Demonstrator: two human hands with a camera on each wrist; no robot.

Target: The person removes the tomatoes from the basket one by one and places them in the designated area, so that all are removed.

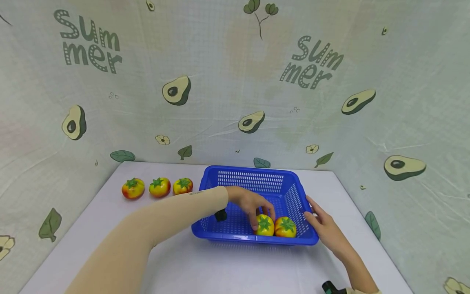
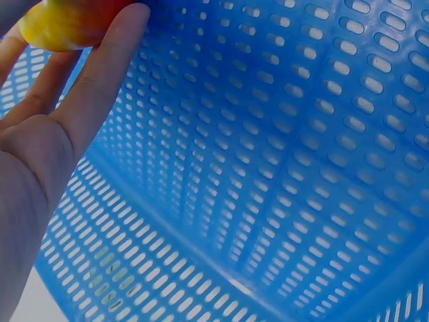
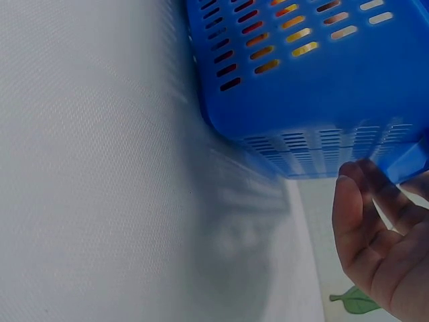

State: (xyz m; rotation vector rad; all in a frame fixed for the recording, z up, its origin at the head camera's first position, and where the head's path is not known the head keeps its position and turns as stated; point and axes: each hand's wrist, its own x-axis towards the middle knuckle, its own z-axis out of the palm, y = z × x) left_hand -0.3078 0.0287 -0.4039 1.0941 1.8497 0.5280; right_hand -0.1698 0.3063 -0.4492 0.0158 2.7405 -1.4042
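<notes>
Inside the blue plastic basket, my left hand has its fingers round a yellow-red fruit with a green leafy top. That fruit shows at the top left of the left wrist view, its lower side against the fingers. A second yellow-red fruit lies right beside it in the basket's near right corner. My right hand holds the basket's right rim, thumb and fingers at its edge. From the right wrist, the fingers appear by the outer wall.
Three more such fruits stand in a row left of the basket: a left one, a middle one and a right one. The white table meets a printed cloth wall at the back and sides.
</notes>
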